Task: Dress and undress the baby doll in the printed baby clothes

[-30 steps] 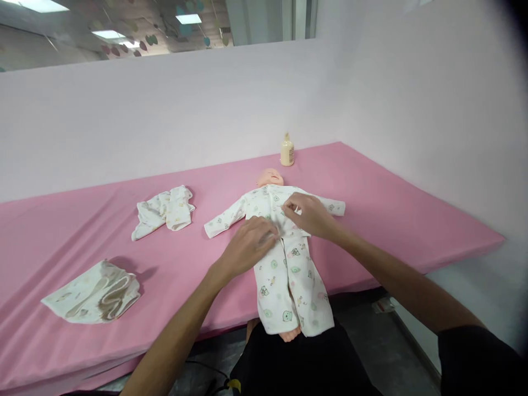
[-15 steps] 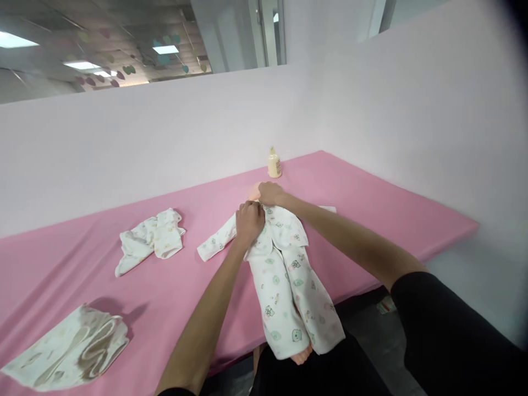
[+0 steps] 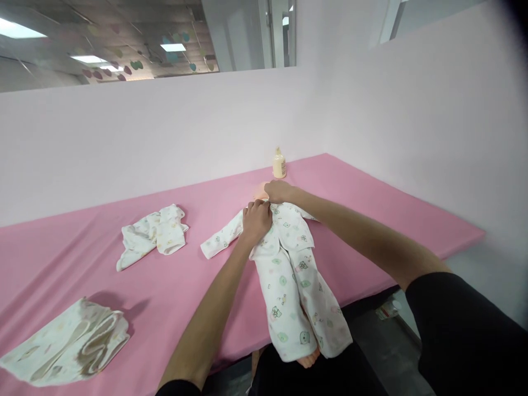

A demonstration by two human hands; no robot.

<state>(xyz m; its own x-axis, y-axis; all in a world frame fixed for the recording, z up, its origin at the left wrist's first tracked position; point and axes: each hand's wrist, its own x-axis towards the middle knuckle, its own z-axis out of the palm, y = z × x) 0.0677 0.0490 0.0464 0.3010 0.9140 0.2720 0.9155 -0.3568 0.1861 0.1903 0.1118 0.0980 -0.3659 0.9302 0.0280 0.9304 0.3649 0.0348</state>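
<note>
Doll (image 3: 289, 258) in a white printed sleepsuit (image 3: 295, 286) lies face-up on the pink tabletop (image 3: 371, 214), head toward the back wall, legs running over the near edge so a bare foot (image 3: 308, 360) hangs off. Left hand (image 3: 256, 220) sits on the upper chest, fingers curled shut and pinching the suit fabric at the neckline. Right hand (image 3: 279, 191) is just beyond it at the collar, covering most of the doll's head; fingers bent onto the cloth there, exact grip hidden (can't tell if it's pinching). The two hands are nearly touching. One sleeve (image 3: 220, 241) splays out flat to the left. Open pink surface to the right of the doll up to the tabletop's right edge; wall close behind. Small cream bottle (image 3: 279, 164) stands upright near the back wall, just past the head, label unreadable. Crumpled white printed garment (image 3: 152, 235) lies well left of the doll; folded cloth (image 3: 66, 344) sits near the front-left edge, well apart. No legible writing anywhere.
</note>
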